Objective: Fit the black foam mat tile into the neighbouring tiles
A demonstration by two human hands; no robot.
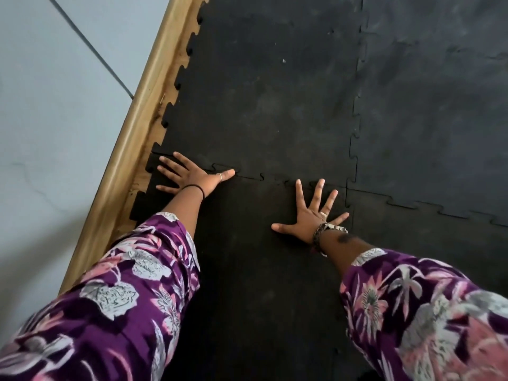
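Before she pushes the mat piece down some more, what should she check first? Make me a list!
1. Left hand flat on the near tile, by the far seam: ok.
2. Right hand flat on it, fingers spread near its far right corner: ok.
3. Far seam teeth seated between the hands: mostly ok; small gaps show.
4. Far left corner level with the far tile: not ok, its edge looks raised.
5. Right seam locked into the right tile: cannot tell, too dark.
6. Left edge clear of the wooden trim: ok.
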